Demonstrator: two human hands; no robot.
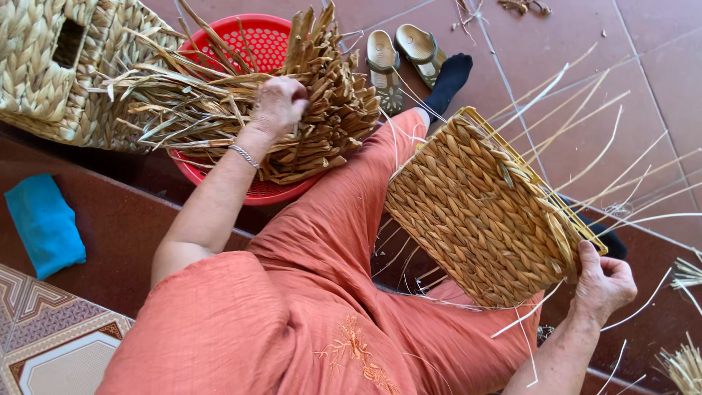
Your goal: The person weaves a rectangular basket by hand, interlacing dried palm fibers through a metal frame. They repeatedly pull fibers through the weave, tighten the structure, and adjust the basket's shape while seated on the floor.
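My left hand (278,104), with a silver bracelet on the wrist, reaches into a pile of dried straw strands (307,110) heaped in a red plastic basket (259,192); its fingers are curled among the strands. My right hand (601,281) grips the near corner of a half-woven straw basket (475,212) built on a yellow wire frame, resting tilted on my lap. Loose pale strands stick out from the basket's far edge. I wear orange clothes and a black sock (447,79).
A finished woven basket (51,69) stands at the upper left. A blue cloth (45,223) lies on the dark step at left. A pair of sandals (398,53) sits on the red tile floor. More straw bundles (684,366) lie at the lower right.
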